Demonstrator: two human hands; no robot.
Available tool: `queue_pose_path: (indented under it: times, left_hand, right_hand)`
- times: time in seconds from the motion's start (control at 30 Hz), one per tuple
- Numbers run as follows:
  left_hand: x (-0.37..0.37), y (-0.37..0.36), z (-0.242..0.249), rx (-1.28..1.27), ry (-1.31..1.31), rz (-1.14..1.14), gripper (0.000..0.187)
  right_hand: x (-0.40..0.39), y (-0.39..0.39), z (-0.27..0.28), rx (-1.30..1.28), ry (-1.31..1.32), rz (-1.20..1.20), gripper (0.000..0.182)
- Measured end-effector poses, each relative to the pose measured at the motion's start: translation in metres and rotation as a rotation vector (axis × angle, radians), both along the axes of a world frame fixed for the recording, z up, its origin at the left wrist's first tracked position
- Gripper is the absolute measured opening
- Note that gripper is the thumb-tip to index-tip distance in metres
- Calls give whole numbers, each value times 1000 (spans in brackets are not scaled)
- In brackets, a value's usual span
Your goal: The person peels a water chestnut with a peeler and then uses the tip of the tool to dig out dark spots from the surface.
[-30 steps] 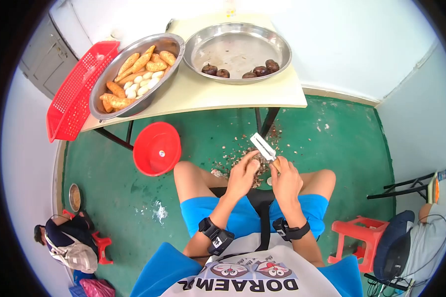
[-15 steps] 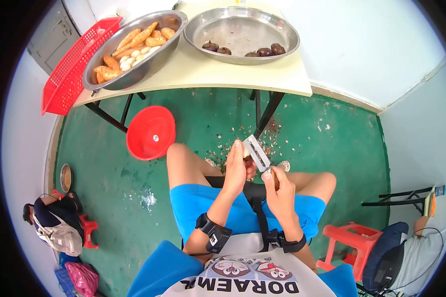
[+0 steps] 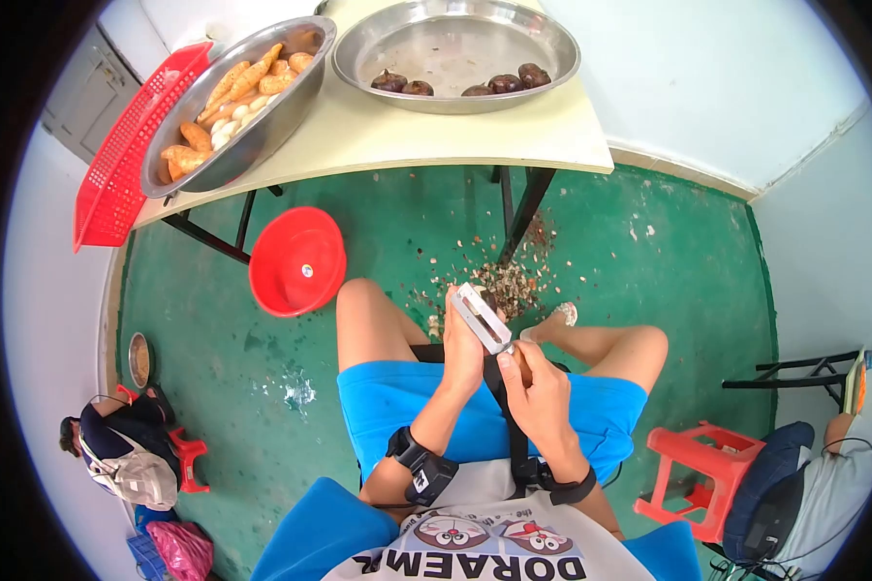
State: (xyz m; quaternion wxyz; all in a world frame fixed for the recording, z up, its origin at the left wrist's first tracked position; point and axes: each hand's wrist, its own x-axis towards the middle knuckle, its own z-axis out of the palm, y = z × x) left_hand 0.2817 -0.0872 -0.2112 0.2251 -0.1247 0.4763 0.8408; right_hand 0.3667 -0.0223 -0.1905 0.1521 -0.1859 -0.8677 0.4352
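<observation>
My right hand [image 3: 536,392] is closed round the handle of a wide metal peeler [image 3: 481,318]. The peeler's slotted blade lies across the front of my left hand [image 3: 463,344], whose fingers are wrapped round a water chestnut [image 3: 489,299]. Only a dark, partly pale bit of that water chestnut shows past the blade. Both hands are above my lap. On the table, a round steel tray [image 3: 455,97] holds several dark unpeeled water chestnuts [image 3: 506,84]. Left of it, a steel basin [image 3: 291,116] contains peeled orange-brown roots [image 3: 247,77] and smaller white pieces [image 3: 225,130].
A red basin [image 3: 295,276] stands on the green floor at front left. Peelings [image 3: 513,286] litter the floor by a table leg. A red perforated basket [image 3: 131,160] leans at the table's left end. People sit at both sides, near red stools [image 3: 702,474].
The peeler has come left and toward me, now over my left hand and the water chestnut. My right foot has shifted outward, and the whole view has moved slightly.
</observation>
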Motion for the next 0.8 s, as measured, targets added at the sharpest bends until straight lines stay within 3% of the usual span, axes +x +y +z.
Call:
queue_pose_path:
  times: [0.17, 0.63, 0.8]
  left_hand:
    - [0, 3, -9, 82, -51, 97, 36]
    - [-11, -1, -29, -34, 293, 286, 22]
    - [-9, -6, -27, -89, 387, 250, 15]
  right_hand:
    - [-2, -1, -10, 61, -12, 8, 26]
    - [-14, -8, -8, -153, -65, 92, 23]
    - [-15, -8, -5, -192, -101, 58, 26]
